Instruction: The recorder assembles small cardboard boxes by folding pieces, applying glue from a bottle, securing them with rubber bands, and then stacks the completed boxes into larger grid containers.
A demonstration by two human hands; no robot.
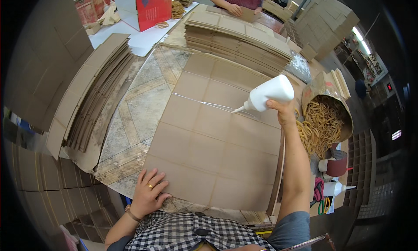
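Flat creased cardboard sheet [213, 151] beneath smooth white glue bottle [269, 92]

Short grey sleeves, a black-and-white checked apron — 1 gold ring and a wristband on the left hand [148, 193].

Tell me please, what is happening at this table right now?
A person is gluing cardboard. The right hand holds a white glue bottle tilted, its nozzle down on a flat cardboard sheet, and a thin line of glue already runs across the sheet. The left hand presses flat on the sheet's near corner. Stacks of cardboard lie behind, and a bag of rubber bands sits to the right. Another person works at the far end.
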